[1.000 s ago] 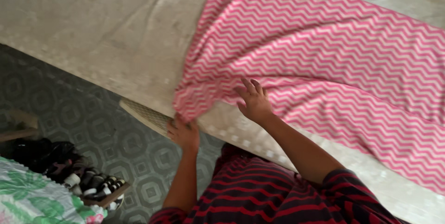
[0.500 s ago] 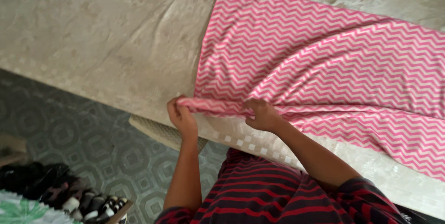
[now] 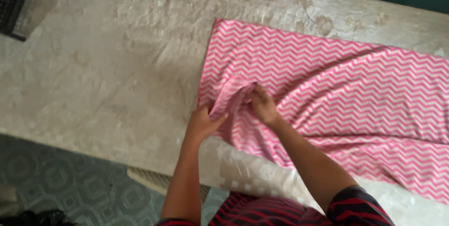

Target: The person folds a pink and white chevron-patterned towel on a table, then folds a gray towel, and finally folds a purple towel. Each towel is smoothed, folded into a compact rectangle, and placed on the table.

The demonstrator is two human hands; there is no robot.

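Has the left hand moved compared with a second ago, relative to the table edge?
Yes. The left hand was at the table edge, gripping the pink zigzag cloth; it now lies further in over the tabletop.

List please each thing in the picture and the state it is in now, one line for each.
Pink zigzag cloth: spread on the table, wrinkled, near corner lifted and folded inward.
Left hand: closed on the folded cloth edge.
Right hand: pinching the same fold.
Table cover: beige, creased, lying flat.
Black basket: standing at the table's far corner, partly out of view.
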